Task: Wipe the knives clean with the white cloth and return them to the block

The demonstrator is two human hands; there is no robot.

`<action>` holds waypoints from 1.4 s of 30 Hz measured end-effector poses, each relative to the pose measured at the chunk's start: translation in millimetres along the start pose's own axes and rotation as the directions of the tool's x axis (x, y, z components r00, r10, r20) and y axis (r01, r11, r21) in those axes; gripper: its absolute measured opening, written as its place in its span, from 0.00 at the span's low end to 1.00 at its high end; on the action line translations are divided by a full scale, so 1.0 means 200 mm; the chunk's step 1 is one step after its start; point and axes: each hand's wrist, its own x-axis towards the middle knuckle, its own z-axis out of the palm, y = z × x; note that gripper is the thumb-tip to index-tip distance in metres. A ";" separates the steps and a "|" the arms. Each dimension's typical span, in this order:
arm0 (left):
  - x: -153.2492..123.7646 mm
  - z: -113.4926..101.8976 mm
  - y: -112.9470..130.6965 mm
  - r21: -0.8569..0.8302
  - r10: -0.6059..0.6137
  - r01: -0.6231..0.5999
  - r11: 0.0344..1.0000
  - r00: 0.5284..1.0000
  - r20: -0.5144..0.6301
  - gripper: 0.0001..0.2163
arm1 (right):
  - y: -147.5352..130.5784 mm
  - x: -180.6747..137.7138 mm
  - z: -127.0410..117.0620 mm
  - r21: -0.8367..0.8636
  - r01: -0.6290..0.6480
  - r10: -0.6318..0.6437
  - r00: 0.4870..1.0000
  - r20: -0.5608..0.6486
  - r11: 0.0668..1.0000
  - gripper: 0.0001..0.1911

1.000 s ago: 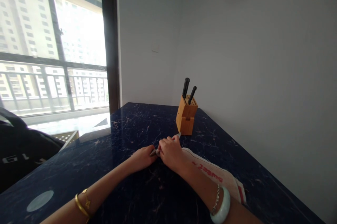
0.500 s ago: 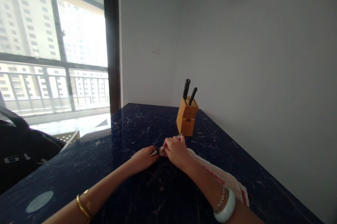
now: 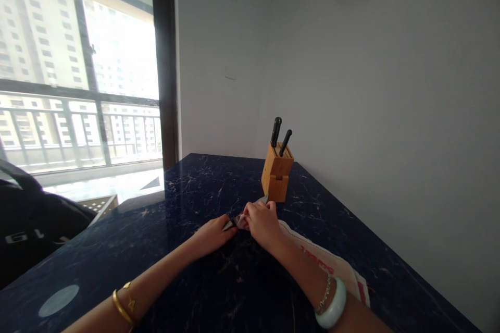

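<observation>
My left hand (image 3: 213, 236) and my right hand (image 3: 262, 224) meet on the dark blue marbled table (image 3: 187, 192). Between them lies a slim grey knife (image 3: 265, 199); its pointed tip sticks out past my right hand toward the wooden knife block (image 3: 276, 174). The fingers of my right hand are closed over the knife's middle. My left hand is curled at the near end, pinching it against the table. A white cloth with red print (image 3: 324, 265) lies under my right forearm. Most of the knife is hidden by my hands.
The knife block holds two black-handled knives and stands near the grey wall on the right. A large window with a railing fills the left. A dark bag (image 3: 27, 223) sits at the table's left edge. A pale round mark (image 3: 58, 300) shows on the near left of the tabletop.
My right hand has slid a little farther along the knife toward the block. My left hand has stayed at the near end.
</observation>
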 end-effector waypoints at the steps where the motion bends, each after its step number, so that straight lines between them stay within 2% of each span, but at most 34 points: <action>1: 0.00 0.00 0.00 -0.009 -0.006 0.006 1.000 1.000 -0.008 0.14 | 0.01 0.00 0.00 0.009 -0.011 0.011 1.000 -0.003 1.000 0.04; 3: 0.01 0.01 0.00 -0.037 -0.025 0.024 0.999 0.999 -0.036 0.15 | 0.01 0.00 0.01 0.044 -0.001 0.001 1.000 -0.010 0.999 0.03; 7: 0.01 0.01 0.00 -0.082 -0.058 0.052 0.995 0.995 -0.079 0.15 | -0.02 -0.03 0.00 0.081 0.125 -0.123 0.992 -0.032 0.989 0.02; 9: 0.01 0.01 0.00 -0.081 -0.058 0.052 0.995 0.995 -0.076 0.14 | -0.05 -0.04 -0.01 0.065 0.146 -0.143 0.989 -0.044 0.987 0.03; 14: 0.00 -0.01 0.02 -0.095 -0.071 0.065 0.993 0.995 -0.068 0.13 | -0.04 -0.03 -0.04 0.000 0.045 -0.045 0.996 -0.082 0.999 0.03; 18: -0.02 -0.01 0.03 -0.026 -0.025 0.024 0.999 0.999 -0.022 0.11 | -0.02 -0.01 -0.02 -0.030 -0.007 0.004 0.993 -0.116 1.000 0.02; 23: -0.03 0.01 0.03 0.093 0.044 -0.044 0.995 0.999 0.006 0.10 | -0.06 -0.03 0.01 -0.033 0.114 -0.117 0.989 -0.093 0.993 0.03; 26: -0.03 0.02 0.02 0.091 0.052 -0.053 0.994 0.999 0.008 0.10 | -0.09 -0.04 0.02 -0.053 0.155 -0.159 0.983 -0.091 0.987 0.04; 32: 0.01 -0.02 -0.02 -0.017 0.019 -0.020 1.000 0.999 -0.040 0.10 | -0.04 -0.03 0.00 -0.036 0.095 -0.097 0.993 -0.072 0.995 0.02; 37: 0.03 -0.08 -0.06 0.009 -0.036 0.036 0.999 0.998 -0.058 0.12 | -0.03 -0.03 -0.01 -0.001 0.035 -0.035 0.996 -0.076 0.999 0.02; 42: 0.02 -0.08 -0.06 0.036 0.096 -0.098 0.995 0.995 0.031 0.12 | -0.05 -0.04 0.00 0.016 0.063 -0.061 0.995 -0.075 0.998 0.04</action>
